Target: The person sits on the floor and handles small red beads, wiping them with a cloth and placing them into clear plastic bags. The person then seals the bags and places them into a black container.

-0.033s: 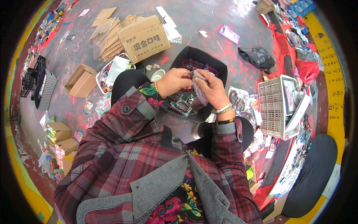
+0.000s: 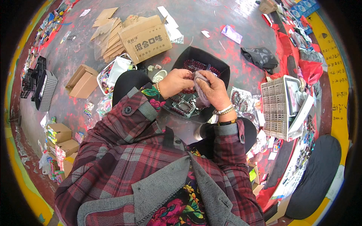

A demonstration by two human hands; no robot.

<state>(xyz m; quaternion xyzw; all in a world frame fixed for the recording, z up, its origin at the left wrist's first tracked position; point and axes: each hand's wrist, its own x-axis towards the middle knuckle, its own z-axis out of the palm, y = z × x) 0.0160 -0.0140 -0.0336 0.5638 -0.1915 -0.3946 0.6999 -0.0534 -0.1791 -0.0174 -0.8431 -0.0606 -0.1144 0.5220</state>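
Above a black fabric bin, both hands are close together in front of me. My right hand is closed round a greyish-mauve cloth, whose loose end hangs down over the bin. My left hand is closed in a pinch right beside the cloth. What its fingertips hold is too small to make out. Dark red beaded strings lie in the far part of the bin. Nearer, below my hands, are clear plastic packets with dark contents.
Beyond my left knee stand a large cardboard box, flattened cardboard and a white tub. A smaller open carton is farther left. At right are a pale plastic crate, clear packets and a dark grey bag.
The cloth in my right hand has bunched and shifted slightly, and the right fingers have moved a little with it. My left hand stays in nearly the same place.
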